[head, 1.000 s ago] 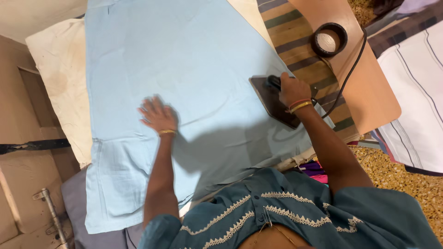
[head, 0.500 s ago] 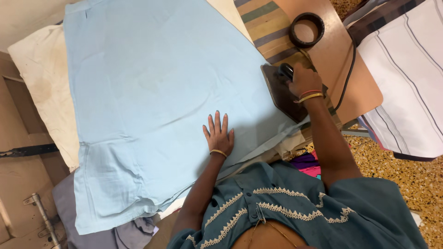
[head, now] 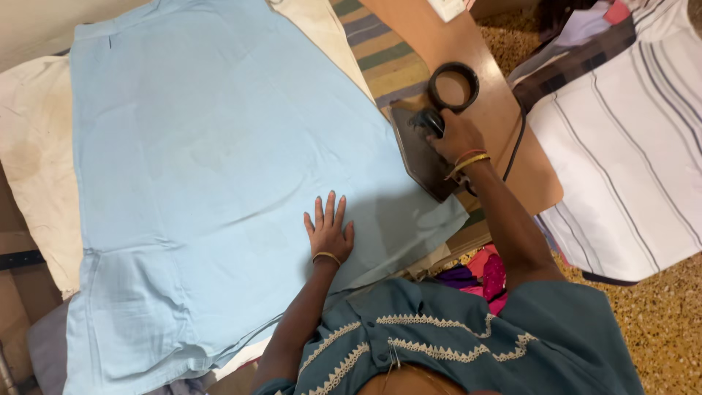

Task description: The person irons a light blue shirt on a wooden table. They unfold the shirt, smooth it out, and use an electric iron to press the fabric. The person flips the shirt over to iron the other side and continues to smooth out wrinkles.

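Observation:
A light blue garment (head: 212,168) lies spread flat over a padded ironing surface. My left hand (head: 328,228) rests flat on its near edge, fingers apart, holding nothing. At the cloth's right edge sits a dark flat iron (head: 419,152), and my right hand (head: 455,136) is closed around its handle. The iron's black cord (head: 516,143) runs off to the right over the wooden board.
A cream pad (head: 33,175) shows left of the garment, a striped cloth (head: 380,51) beyond the iron. A black ring (head: 453,86) lies on the brown wooden board (head: 504,110). White striped fabric (head: 629,146) is piled at right, coloured cloths (head: 482,274) below the board.
My left hand moved from the middle of the garment to its near edge and stays flat. My right hand kept hold of the iron at the cloth's right edge; the view shifted.

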